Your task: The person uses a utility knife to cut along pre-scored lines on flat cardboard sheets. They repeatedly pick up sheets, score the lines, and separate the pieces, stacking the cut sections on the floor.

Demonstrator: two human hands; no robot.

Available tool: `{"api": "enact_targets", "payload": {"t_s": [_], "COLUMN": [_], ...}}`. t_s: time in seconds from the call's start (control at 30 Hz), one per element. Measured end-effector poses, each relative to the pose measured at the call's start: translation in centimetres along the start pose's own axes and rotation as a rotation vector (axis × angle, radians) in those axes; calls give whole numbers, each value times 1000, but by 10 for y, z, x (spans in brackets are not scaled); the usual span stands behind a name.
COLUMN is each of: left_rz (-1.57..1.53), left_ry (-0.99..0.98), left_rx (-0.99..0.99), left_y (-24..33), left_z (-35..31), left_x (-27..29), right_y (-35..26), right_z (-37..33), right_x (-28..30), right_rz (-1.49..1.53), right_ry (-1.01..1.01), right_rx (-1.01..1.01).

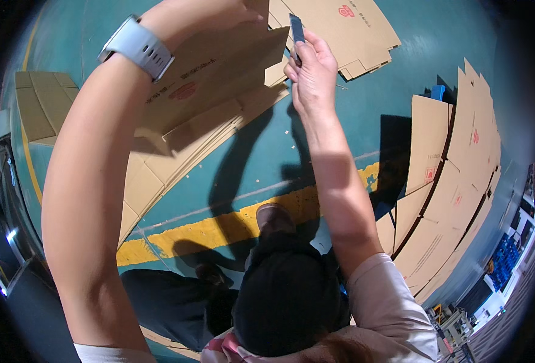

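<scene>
In my right hand (314, 72) is a dark utility knife (296, 29), gripped in closed fingers with its tip pointing up and away from me. My left hand (234, 11) reaches over a brown cardboard sheet (219, 72) with red and dark print. The upper picture edge cuts off much of that hand, so its grip on the sheet cannot be made out. A pale watch (137, 48) is on the left wrist. The sheet looks tilted and shaded, above a stack of flat cardboard (158, 175) on the floor.
More flat cardboard (340, 33) lies beyond my right hand. On the right are large cardboard sheets (455, 175) and a small blue object (438, 92). A folded cardboard piece (43, 103) sits at far left. A worn yellow line (176, 242) crosses the green floor (340, 145) by my shoe (274, 218).
</scene>
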State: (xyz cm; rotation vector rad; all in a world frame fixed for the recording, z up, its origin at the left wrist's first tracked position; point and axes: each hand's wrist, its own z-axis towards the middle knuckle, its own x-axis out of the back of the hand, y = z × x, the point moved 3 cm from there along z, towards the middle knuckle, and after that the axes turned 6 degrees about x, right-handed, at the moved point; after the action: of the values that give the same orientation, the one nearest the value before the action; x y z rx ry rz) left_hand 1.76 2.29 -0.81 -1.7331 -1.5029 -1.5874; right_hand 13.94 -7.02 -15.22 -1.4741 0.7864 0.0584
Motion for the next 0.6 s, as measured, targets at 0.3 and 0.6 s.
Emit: {"api": "enact_targets", "payload": {"t_s": [0.3,0.6], "left_rz": [42,42], "left_ry": [70,86], "left_rx": [-20,-48], "left_y": [0,-5], "left_z": [4,5], "left_x": [-4,-6], "right_y": [0,3], "right_z": [5,3], "right_x": [-4,-11], "right_rz": [70,34], "right_ry": [20,61], "right_rx": [14,39]}}
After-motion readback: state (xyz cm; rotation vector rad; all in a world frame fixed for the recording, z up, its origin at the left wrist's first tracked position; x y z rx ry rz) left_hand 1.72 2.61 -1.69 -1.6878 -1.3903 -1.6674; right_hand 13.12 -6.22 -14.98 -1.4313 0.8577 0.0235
